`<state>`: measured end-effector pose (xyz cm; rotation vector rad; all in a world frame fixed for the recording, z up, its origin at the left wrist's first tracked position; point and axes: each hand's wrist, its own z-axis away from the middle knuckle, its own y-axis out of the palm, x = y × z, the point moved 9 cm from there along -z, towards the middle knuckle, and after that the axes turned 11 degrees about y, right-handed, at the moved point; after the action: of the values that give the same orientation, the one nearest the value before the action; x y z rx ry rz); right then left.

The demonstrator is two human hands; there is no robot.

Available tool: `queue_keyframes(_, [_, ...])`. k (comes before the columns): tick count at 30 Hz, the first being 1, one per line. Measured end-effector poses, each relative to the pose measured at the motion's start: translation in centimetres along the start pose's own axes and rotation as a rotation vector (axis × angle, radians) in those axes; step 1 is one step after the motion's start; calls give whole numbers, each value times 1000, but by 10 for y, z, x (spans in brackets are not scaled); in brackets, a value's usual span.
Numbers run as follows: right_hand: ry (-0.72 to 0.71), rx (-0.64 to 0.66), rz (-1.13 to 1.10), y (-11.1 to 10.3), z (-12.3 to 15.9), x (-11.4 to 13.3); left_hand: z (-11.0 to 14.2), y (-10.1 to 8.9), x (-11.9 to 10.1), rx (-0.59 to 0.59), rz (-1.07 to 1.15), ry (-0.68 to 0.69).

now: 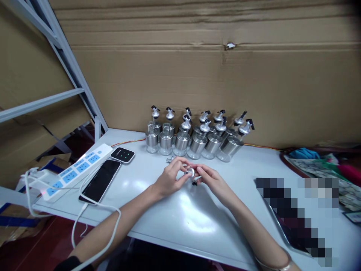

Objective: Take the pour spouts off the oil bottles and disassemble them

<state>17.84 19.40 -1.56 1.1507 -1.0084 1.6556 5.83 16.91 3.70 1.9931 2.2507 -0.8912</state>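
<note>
My left hand [170,177] and my right hand [210,180] meet over the middle of the white table [175,214]. Both pinch a small silver pourer cap [191,173] with a black part, held between the fingertips just above the tabletop. Another small metal piece [170,160] lies on the table just behind my left hand. Behind the hands stand several glass bottles with metal bands and pourer tops [197,135], lined up against the cardboard wall.
A white and blue power strip [76,167], a dark phone [100,180] on a white cable and a small black device [122,154] lie at the left. A tray edge [284,160] with cloth sits at the right. Metal shelving [67,56] rises at the left.
</note>
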Motion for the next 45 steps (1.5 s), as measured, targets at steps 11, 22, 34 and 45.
queue_keyframes(11, [-42, -4, -136, -3, -3, -2, -5, -10, -17, -37, -317, 158])
queue_keyframes(22, [-173, -188, -95, -21, 3, 10, -1, -1, 4, 76, -194, 41])
queue_keyframes(34, [-192, -114, 22, -6, 3, 9, -2, 9, -6, 176, -238, 138])
queue_keyframes(45, [-242, -136, 133, 2, 10, 10, -1, 15, -2, 233, -342, 94])
